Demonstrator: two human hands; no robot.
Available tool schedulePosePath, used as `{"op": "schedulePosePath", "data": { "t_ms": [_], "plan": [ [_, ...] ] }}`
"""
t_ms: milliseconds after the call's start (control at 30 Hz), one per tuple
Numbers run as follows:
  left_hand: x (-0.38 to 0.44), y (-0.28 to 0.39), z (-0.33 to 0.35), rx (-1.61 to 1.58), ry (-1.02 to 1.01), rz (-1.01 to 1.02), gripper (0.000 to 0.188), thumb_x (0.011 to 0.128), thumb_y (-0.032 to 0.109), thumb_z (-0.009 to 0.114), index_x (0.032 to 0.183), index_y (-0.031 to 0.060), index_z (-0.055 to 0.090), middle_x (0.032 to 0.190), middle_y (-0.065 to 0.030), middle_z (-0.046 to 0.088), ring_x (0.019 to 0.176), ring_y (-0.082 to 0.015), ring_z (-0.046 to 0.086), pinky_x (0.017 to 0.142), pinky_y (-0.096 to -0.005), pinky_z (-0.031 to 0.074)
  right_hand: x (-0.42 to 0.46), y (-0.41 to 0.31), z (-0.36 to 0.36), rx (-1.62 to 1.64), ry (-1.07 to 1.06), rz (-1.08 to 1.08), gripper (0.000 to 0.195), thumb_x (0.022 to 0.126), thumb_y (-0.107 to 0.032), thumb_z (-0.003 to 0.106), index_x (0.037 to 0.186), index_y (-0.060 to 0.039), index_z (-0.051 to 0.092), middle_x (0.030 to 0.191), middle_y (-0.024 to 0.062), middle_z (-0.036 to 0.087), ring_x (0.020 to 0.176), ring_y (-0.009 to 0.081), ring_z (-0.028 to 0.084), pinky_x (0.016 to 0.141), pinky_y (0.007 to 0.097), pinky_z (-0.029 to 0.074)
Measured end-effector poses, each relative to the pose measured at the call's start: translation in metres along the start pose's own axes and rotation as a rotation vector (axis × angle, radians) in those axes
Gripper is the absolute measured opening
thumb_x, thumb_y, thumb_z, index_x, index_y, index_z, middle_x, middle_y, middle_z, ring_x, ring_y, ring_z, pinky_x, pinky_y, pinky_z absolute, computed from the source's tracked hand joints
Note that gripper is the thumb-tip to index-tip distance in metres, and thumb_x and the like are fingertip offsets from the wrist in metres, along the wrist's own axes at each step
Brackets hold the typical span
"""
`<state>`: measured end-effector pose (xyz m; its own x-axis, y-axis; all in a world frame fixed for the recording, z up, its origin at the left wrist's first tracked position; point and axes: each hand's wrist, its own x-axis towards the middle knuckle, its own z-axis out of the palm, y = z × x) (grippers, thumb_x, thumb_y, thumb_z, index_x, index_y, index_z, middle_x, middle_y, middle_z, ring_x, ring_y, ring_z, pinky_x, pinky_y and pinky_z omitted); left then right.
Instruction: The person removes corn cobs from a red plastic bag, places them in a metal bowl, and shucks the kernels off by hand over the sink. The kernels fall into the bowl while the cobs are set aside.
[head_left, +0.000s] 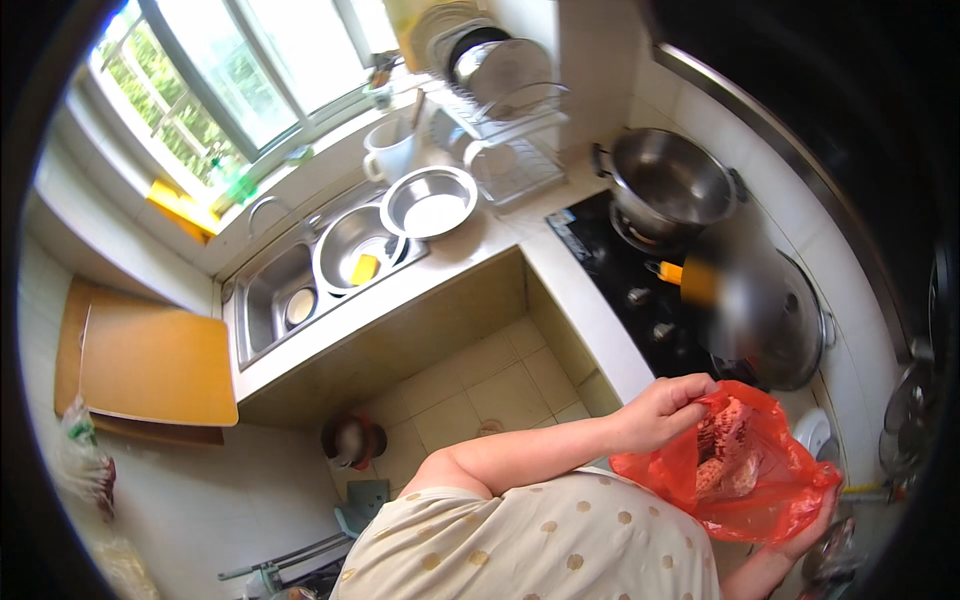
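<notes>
A red plastic bag (664, 465) hangs between my two hands at the lower right, its mouth spread wide. Inside lies pinkish-red stuff (726, 442) that looks like minced meat. My left hand (667, 411) pinches the bag's rim on the side near the stove. On the opposite side, my right hand (810, 521) grips the edge, its fingers partly hidden by the plastic. Just beyond the bag is a black glass cooktop (600, 255). A large lid or pan (802, 322) rests on it, partly blurred, beside an orange handle (670, 273).
A deep steel pot (671, 176) stands on the far burner. Along the window counter are a steel basin (429, 171), a white jug (390, 146), a dish rack (517, 161) and a sink (262, 311). An orange board (157, 356) juts out at left. A range hood edge (780, 142) overhangs the stove.
</notes>
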<state>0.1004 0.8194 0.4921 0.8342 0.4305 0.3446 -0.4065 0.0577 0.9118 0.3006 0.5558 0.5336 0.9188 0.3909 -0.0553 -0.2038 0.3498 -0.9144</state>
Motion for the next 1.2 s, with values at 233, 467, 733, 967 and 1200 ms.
{"op": "schedulePosePath", "data": {
  "t_ms": [233,467,733,967,1200],
  "plan": [
    [-0.113,0.056,-0.134,0.225,0.352,-0.052,0.017,0.093,0.002,0.042,0.106,-0.0001,0.053,0.082,-0.0015,0.060,0.070,-0.0046,0.058,0.059,-0.0201,0.046,-0.048,0.075,0.183,-0.012,-0.512,0.112,0.020,0.094,-0.023,0.049,0.104,-0.0066,0.051,0.100,0.0095,0.059,0.096,0.0205,0.058,0.086,0.0357,0.049],
    [-0.216,0.134,-0.240,0.142,0.574,-0.131,0.020,0.093,-0.001,0.038,0.108,-0.0001,0.051,0.071,-0.0022,0.057,0.054,-0.0085,0.060,0.051,-0.0208,0.048,-0.105,0.162,0.360,0.068,-0.618,0.315,0.007,0.093,-0.012,0.052,0.096,-0.0068,0.050,0.095,0.0098,0.061,0.091,0.0193,0.060,0.087,0.0340,0.049],
    [-0.257,0.175,-0.342,0.230,0.948,0.025,0.020,0.093,0.001,0.044,0.109,0.0041,0.055,0.090,0.0039,0.056,0.072,-0.0002,0.046,0.066,-0.0159,0.039,-0.127,0.267,0.512,0.069,-1.001,0.590,0.008,0.095,-0.012,0.051,0.099,-0.0048,0.053,0.087,0.0053,0.060,0.077,0.0106,0.058,0.069,0.0235,0.049],
    [-0.252,0.177,-0.414,0.358,1.091,-0.039,0.016,0.092,0.000,0.047,0.105,0.0000,0.056,0.094,0.0018,0.057,0.084,-0.0067,0.052,0.077,-0.0194,0.041,-0.152,0.344,0.597,-0.130,-1.356,0.653,0.010,0.095,-0.012,0.052,0.102,-0.0065,0.056,0.089,0.0000,0.059,0.079,0.0047,0.054,0.071,0.0202,0.046],
    [-0.254,0.172,-0.446,0.362,1.257,-0.124,0.016,0.092,0.002,0.046,0.101,-0.0007,0.059,0.090,-0.0006,0.061,0.083,-0.0053,0.054,0.075,-0.0204,0.045,-0.174,0.394,0.651,-0.195,-1.782,0.301,0.060,0.088,-0.011,0.060,0.141,-0.0033,0.032,0.124,0.0144,0.053,0.112,0.0190,0.054,0.094,0.0302,0.043]
  ]
}}
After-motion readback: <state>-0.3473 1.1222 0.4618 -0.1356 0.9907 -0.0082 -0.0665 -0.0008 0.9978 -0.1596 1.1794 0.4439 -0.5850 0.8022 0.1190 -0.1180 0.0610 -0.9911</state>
